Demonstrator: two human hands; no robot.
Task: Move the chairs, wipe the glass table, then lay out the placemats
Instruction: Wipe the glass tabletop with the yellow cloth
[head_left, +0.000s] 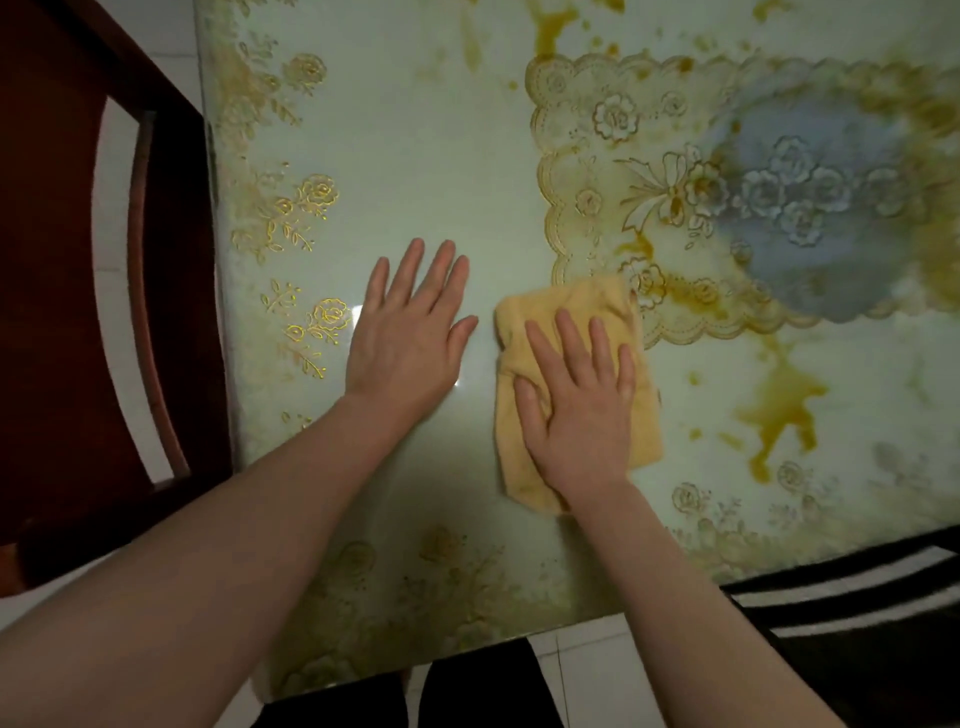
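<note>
Wiping step, mid-task. Cloth (571, 304), yellow and folded, lies flat on the glass bench (415, 156) toward the near edge, its far corner touching the near-left corner of a lace mat (623, 171).

Right hand (576, 400): palm down on the cloth, fingers straight and slightly spread, pressing, nothing clutched. Flat pressure likely keeps the whole fold on the glass for a broad stroke. Forearm comes in from the near edge, wrist low.

Left hand (410, 332): released, flat on bare glass just left of the cloth, fingers fanned toward the far edge. Reads as a brace while the person leans over.

Yellow-brown stains (779, 405) sit right of the cloth near the near-right area, more at the far edge; wiping looks unfinished. Whether the mat lies on the glass or under it, cannot tell, since blur softens that side.

Chair (52, 260) stands off the left edge.
</note>
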